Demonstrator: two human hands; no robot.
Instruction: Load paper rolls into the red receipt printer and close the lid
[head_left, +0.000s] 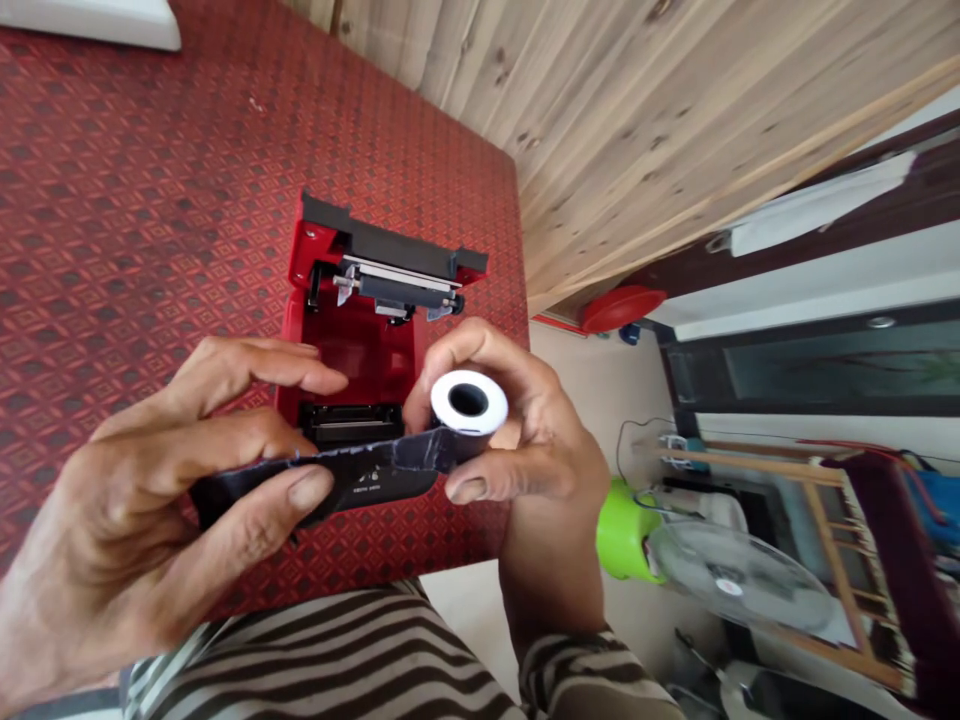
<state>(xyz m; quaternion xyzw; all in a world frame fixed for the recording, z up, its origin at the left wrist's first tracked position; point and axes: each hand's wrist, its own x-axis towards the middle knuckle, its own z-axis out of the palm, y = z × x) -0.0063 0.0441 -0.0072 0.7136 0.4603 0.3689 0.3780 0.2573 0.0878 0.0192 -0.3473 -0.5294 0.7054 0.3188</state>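
Observation:
My right hand is wrapped around a small white paper roll with a dark hollow core, its end facing up. A dark strip with a ragged edge runs leftward from the roll. My left hand pinches the far end of this strip between thumb and finger, its index finger held out above. Just behind both hands sits a red and black receipt printer with its lid up, a black roller showing on the lid. The hands and strip hide part of the printer's near side.
The printer stands on a table with a red patterned cover. A white object lies at the far left corner. Wooden panelling borders the table. To the right are a green bucket-like object, a fan and a wooden rack.

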